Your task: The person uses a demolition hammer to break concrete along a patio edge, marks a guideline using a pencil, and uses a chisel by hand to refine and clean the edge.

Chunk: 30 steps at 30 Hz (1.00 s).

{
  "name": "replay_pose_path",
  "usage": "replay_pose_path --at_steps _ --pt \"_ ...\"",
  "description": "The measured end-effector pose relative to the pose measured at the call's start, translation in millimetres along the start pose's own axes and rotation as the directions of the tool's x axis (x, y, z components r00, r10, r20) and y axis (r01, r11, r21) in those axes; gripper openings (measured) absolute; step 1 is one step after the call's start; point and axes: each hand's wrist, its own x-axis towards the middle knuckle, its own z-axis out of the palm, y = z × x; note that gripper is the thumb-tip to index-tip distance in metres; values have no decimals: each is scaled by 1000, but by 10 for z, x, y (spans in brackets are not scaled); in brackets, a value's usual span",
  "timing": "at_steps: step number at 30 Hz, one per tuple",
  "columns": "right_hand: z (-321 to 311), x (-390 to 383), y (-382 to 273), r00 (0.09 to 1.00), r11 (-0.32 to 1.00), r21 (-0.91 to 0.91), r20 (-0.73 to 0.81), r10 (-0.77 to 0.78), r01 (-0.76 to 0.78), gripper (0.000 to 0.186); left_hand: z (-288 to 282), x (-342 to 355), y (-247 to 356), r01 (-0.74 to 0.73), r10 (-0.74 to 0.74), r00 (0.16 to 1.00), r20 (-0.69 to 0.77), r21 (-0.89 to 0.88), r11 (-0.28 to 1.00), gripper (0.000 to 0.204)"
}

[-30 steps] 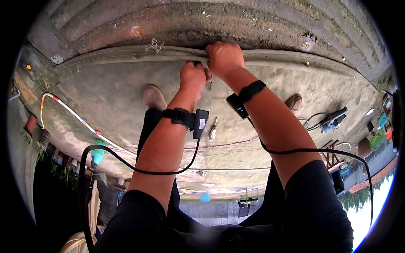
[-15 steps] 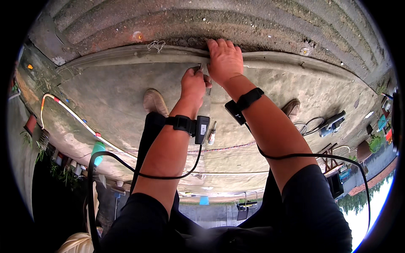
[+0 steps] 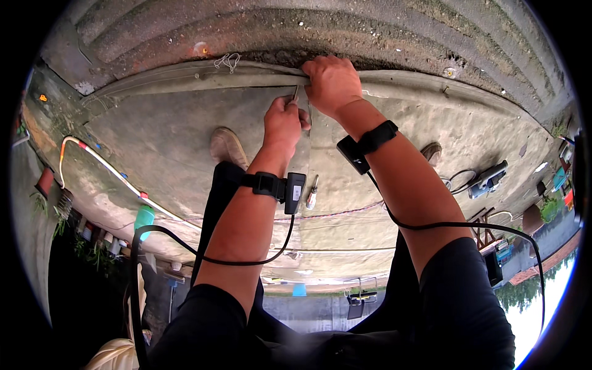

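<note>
A large grey-green sheet (image 3: 203,117) lies over the ground, its far edge folded into a long hem (image 3: 419,83) against the ridged surface. My right hand (image 3: 333,85) is closed over that hem, fingertips curled past its far side. Just left of it, my left hand (image 3: 283,129) pinches a thin metal rod (image 3: 296,92), whose tip points away toward the hem. Most of the rod is hidden in the fingers, so its exact kind does not show. Between my forearms a screwdriver (image 3: 312,198) with a pale, red-marked handle rests on the sheet.
Ridged grey sheeting (image 3: 259,31) rises beyond the hem. A tangle of white string (image 3: 228,61) lies on the fold. To the left are a striped pole (image 3: 111,169) and a green cup-like object (image 3: 143,219). A blue-grey tool (image 3: 488,179) with a cable lies right.
My right hand has shifted slightly right along the hem, forearm with it. More of the rod shows above my left hand, which stays nearly in place.
</note>
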Motion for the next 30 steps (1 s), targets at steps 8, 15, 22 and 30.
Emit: replay_pose_path --at_steps 8,15,22,30 --pt "-128 -298 -63 981 971 186 94 -168 149 17 32 -232 -218 -46 46 999 -6 -86 995 26" --pt "-165 -285 -50 984 965 218 77 -163 143 17 42 -269 -317 -91 88 995 -47 -81 993 25" --pt "-189 -226 -19 994 971 221 50 -100 87 19 30 -319 -266 -59 55 997 -45 -73 996 24" --pt "-24 -256 -27 992 973 205 38 -119 109 21 -27 -42 -129 -6 8 1000 10 -135 991 16"
